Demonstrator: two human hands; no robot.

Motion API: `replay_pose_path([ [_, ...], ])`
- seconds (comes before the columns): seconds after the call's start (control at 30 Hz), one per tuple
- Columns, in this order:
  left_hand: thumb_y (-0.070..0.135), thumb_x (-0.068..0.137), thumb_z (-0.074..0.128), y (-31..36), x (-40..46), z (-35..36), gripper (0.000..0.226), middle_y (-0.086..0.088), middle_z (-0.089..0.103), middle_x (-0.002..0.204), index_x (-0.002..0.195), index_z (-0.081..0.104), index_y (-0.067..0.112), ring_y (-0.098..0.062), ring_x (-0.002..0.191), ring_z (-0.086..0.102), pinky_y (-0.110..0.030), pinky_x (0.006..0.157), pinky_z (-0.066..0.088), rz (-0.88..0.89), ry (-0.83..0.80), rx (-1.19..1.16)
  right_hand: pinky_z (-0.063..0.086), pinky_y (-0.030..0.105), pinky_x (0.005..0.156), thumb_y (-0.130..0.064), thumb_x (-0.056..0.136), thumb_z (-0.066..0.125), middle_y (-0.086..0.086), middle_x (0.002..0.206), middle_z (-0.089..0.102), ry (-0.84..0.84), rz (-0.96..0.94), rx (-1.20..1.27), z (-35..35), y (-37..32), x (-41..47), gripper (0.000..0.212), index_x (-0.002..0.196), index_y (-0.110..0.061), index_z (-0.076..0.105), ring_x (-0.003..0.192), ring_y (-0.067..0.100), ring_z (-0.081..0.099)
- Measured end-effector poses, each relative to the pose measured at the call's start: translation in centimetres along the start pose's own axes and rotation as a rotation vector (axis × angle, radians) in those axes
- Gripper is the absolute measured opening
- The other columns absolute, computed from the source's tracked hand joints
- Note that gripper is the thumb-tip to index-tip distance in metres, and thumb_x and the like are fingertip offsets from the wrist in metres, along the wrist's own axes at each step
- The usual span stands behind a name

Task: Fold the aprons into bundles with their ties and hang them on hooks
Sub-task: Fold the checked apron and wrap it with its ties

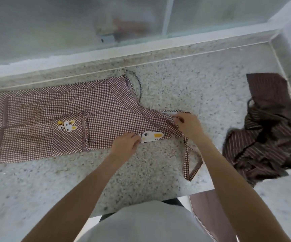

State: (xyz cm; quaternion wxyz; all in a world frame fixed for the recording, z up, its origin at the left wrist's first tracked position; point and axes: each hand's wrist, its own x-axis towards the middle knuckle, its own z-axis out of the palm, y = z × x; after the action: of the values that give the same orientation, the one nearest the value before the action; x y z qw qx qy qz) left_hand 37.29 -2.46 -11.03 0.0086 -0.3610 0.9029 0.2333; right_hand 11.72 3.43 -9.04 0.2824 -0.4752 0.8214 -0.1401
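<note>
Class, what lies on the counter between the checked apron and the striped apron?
Head view: bare speckled counter separates checked apron from striped apron.

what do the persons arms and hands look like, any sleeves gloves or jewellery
Both forearms are bare as far up as the view shows, with no sleeves. The left hand and right hand wear no gloves, and no rings, watch or bracelets show. A light grey garment covers the torso below.

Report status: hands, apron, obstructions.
Left hand pinching checked apron near edge by rabbit patch. Right hand gripping bib end. Apron flat on counter, unbundled, tie trailing. Striped apron heaped right, apart.
</note>
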Motion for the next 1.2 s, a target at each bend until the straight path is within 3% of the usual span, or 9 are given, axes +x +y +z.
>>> replay_pose_path([
  [0.1, 0.014, 0.072, 0.075, 0.0, -0.6, 0.4, 0.013, 0.005, 0.064, 0.078, 0.083, 0.068, 0.02, -0.015, 0.069, 0.061, -0.022, 0.057, 0.048, 0.025, -0.008, 0.012, 0.046, 0.031, 0.082, -0.026, 0.093, 0.052, 0.007, 0.107, 0.066, -0.098, 0.056, -0.099, -1.1, 1.1, 1.4, 0.023, 0.11, -0.015, 0.065, 0.098, 0.025, 0.061],
  [0.3, 0.018, 0.075, 0.071, 0.2, -1.3, 0.9, 0.01, 0.005, 0.061, 0.075, 0.082, 0.065, 0.021, -0.015, 0.068, 0.057, -0.029, 0.056, 0.051, 0.039, -0.055, 0.005, 0.044, 0.034, 0.075, -0.024, 0.093, 0.049, 0.008, 0.109, 0.059, -0.059, -0.001, -0.269, -1.2, 2.0, 1.6, 0.02, 0.109, -0.018, 0.059, 0.097, 0.028, 0.057],
  [0.43, 0.038, 0.076, 0.05, 0.6, -1.4, 1.1, 0.021, 0.008, 0.06, 0.073, 0.078, 0.064, 0.023, -0.013, 0.068, 0.054, -0.031, 0.059, 0.051, 0.035, -0.047, 0.019, 0.037, 0.046, 0.092, -0.014, 0.081, 0.058, 0.012, 0.125, 0.051, 0.192, -0.08, -0.311, -0.9, 2.2, 0.1, 0.032, 0.112, -0.017, 0.06, 0.115, 0.036, 0.044],
  [0.5, 0.04, 0.079, 0.045, 0.9, -1.0, 1.0, 0.029, 0.004, 0.061, 0.082, 0.085, 0.066, 0.021, -0.016, 0.077, 0.056, -0.035, 0.066, 0.052, -0.014, 0.005, -0.021, 0.04, 0.046, 0.088, -0.02, 0.08, 0.062, 0.012, 0.11, 0.057, 0.245, -0.203, -0.196, -0.5, 0.6, -0.5, 0.025, 0.104, -0.013, 0.062, 0.105, 0.035, 0.05],
  [0.6, 0.04, 0.081, 0.057, 0.9, 0.1, 0.6, 0.037, 0.0, 0.057, 0.116, 0.112, 0.062, 0.02, -0.022, 0.108, 0.052, -0.045, 0.088, 0.047, -0.151, 0.075, 0.037, 0.039, 0.038, 0.088, -0.043, 0.084, 0.059, 0.007, 0.101, 0.06, -0.065, -0.34, -0.264, 1.7, -2.1, -1.1, 0.034, 0.1, -0.013, 0.059, 0.101, 0.027, 0.052],
  [0.73, 0.054, 0.074, 0.067, 0.7, 1.1, 0.0, 0.078, -0.001, 0.032, 0.147, 0.14, 0.038, 0.025, -0.024, 0.135, 0.028, -0.049, 0.109, 0.024, -0.276, -0.059, 0.083, 0.041, 0.031, 0.078, -0.029, 0.092, 0.05, 0.006, 0.108, 0.058, -0.221, -0.348, -0.324, 3.3, -2.5, -0.2, 0.023, 0.107, -0.011, 0.054, 0.1, 0.023, 0.055],
  [0.93, 0.058, 0.072, 0.065, 0.4, 1.3, 0.3, 0.087, 0.001, 0.019, 0.152, 0.144, 0.027, 0.028, -0.022, 0.139, 0.018, -0.049, 0.111, 0.019, -0.288, -0.098, 0.113, 0.045, 0.03, 0.068, -0.026, 0.092, 0.055, 0.005, 0.092, 0.064, 0.027, -0.109, -0.119, -0.9, -1.5, 4.9, 0.016, 0.096, -0.012, 0.061, 0.084, 0.023, 0.06],
  [1.03, 0.06, 0.074, 0.063, 0.2, 1.4, 0.5, 0.087, 0.002, 0.017, 0.153, 0.145, 0.024, 0.029, -0.022, 0.139, 0.016, -0.049, 0.112, 0.019, -0.286, -0.105, 0.113, 0.048, 0.036, 0.074, -0.027, 0.093, 0.054, 0.008, 0.103, 0.061, 0.154, 0.018, -0.191, -3.1, -0.7, 7.0, 0.021, 0.106, -0.012, 0.059, 0.092, 0.026, 0.059],
  [1.2, 0.062, 0.08, 0.049, -1.2, 0.9, 0.5, 0.071, 0.002, 0.026, 0.15, 0.141, 0.035, 0.028, -0.022, 0.136, 0.025, -0.051, 0.108, 0.025, -0.231, -0.029, -0.004, 0.038, 0.042, 0.097, -0.022, 0.09, 0.057, 0.014, 0.127, 0.05, 0.218, -0.153, -0.339, -1.8, -0.8, 5.3, 0.036, 0.124, -0.011, 0.053, 0.116, 0.033, 0.044],
])
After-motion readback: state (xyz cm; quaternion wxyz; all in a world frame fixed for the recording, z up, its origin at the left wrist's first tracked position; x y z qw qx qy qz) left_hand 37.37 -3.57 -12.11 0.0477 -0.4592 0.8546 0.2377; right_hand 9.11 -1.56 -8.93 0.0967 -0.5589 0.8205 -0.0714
